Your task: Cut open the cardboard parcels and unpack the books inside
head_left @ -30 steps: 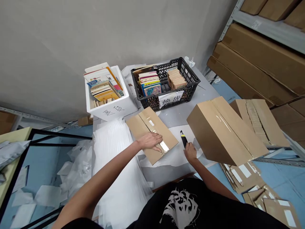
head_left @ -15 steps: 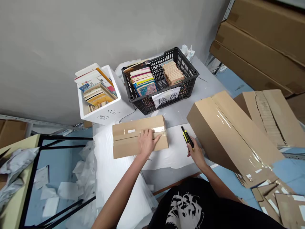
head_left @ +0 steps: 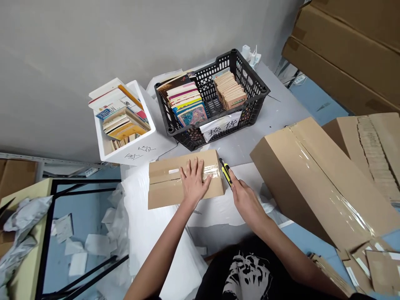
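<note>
A taped cardboard box (head_left: 165, 189) lies on the table in front of me. My left hand (head_left: 194, 181) rests flat on its top, fingers spread, beside the shiny tape. My right hand (head_left: 245, 198) grips a yellow and black box cutter (head_left: 226, 171). The cutter's tip is by the right end of the box; whether it touches the cardboard I cannot tell. White foam sheeting (head_left: 146, 233) lies under and in front of the box.
Behind the box stand a black plastic crate (head_left: 215, 125) of books and a white foam box (head_left: 125, 155) of books. A large taped carton (head_left: 309, 175) is close on the right. Flattened cardboard (head_left: 381, 271) lies at lower right, and a black frame (head_left: 50, 233) stands at left.
My right hand has brought the box cutter left to the box's right end. The fingers of my left hand have spread wider on the box. The view has shifted slightly.
</note>
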Motion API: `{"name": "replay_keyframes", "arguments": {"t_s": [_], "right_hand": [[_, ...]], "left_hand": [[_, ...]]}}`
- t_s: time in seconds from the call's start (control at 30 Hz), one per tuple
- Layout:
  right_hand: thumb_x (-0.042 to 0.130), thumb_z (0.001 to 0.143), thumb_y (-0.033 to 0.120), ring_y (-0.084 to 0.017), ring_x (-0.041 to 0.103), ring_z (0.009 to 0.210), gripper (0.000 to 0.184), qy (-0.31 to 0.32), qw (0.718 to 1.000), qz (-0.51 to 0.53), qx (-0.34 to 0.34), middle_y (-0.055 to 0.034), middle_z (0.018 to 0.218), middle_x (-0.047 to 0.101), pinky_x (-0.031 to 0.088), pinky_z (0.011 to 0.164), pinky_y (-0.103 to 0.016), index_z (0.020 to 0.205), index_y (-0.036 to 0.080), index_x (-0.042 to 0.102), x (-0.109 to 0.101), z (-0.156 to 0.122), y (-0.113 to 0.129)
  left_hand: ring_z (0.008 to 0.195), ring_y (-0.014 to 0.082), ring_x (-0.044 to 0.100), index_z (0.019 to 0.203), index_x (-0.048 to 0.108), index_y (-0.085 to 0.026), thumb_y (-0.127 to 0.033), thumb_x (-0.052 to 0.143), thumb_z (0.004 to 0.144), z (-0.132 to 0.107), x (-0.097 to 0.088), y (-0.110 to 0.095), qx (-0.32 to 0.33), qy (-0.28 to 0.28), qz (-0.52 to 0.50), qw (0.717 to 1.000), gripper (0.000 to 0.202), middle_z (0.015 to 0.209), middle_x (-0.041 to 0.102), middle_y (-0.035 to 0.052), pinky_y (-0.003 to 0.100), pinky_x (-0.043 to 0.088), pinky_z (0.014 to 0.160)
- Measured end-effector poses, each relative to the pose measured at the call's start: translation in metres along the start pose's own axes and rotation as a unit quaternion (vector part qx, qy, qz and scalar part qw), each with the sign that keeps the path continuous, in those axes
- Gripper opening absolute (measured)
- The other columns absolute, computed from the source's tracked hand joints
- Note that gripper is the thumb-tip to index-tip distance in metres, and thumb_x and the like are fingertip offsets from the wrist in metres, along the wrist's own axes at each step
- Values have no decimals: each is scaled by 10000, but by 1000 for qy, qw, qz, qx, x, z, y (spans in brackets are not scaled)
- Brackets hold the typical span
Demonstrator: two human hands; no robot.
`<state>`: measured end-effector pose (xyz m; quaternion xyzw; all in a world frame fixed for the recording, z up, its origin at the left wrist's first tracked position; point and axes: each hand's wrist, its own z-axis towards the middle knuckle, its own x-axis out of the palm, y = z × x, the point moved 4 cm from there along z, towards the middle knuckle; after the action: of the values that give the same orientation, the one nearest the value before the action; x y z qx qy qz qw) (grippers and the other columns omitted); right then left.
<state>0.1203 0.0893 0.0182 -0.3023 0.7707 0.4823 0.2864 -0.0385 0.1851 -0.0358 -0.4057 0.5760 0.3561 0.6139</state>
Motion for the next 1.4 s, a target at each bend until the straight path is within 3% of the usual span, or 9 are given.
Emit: {"name": "replay_keyframes", "arguments": {"t_s": [0.3,0.53,0.73,1.0,1.4], "right_hand": [[274,952,85,-164,630,693,568,32,989,-146,21,-104,1038,622,457,608,-264,1507,184,207,9,-6,13],[303,955,96,-136,627,637,582,14,975,-222,20,-92,1016,617,444,556,-236,1511,206,172,14,-14,14],[300,954,97,-149,643,675,565,14,977,-212,30,-89,1011,627,456,578,-242,1503,204,214,15,-15,11],[279,955,88,-153,647,694,583,4,977,-211,16,-102,1012,632,463,596,-248,1514,204,158,17,-17,16],[278,947,77,-161,648,707,554,10,976,-216,22,-103,997,630,469,631,-265,1491,177,240,16,-18,19]], "left_hand": [[1422,328,214,1447,364,-221,-530,358,905,-1,0,-1,3,-8,-16,1000,624,1539,309,52,605,122,1130],[1422,327,216,1448,365,-225,-530,360,903,-1,-2,-1,3,-12,-28,1000,624,1537,313,59,607,122,1128],[1420,331,217,1450,362,-227,-534,362,900,-2,-2,-1,3,-16,-35,999,629,1537,313,60,607,118,1128],[1421,327,218,1445,373,-232,-532,358,901,-2,-3,-2,0,-16,-42,999,621,1535,317,61,601,108,1134],[1423,323,212,1442,377,-220,-530,339,908,-3,-4,-4,-2,-20,-44,999,619,1533,322,67,605,116,1130]]}}
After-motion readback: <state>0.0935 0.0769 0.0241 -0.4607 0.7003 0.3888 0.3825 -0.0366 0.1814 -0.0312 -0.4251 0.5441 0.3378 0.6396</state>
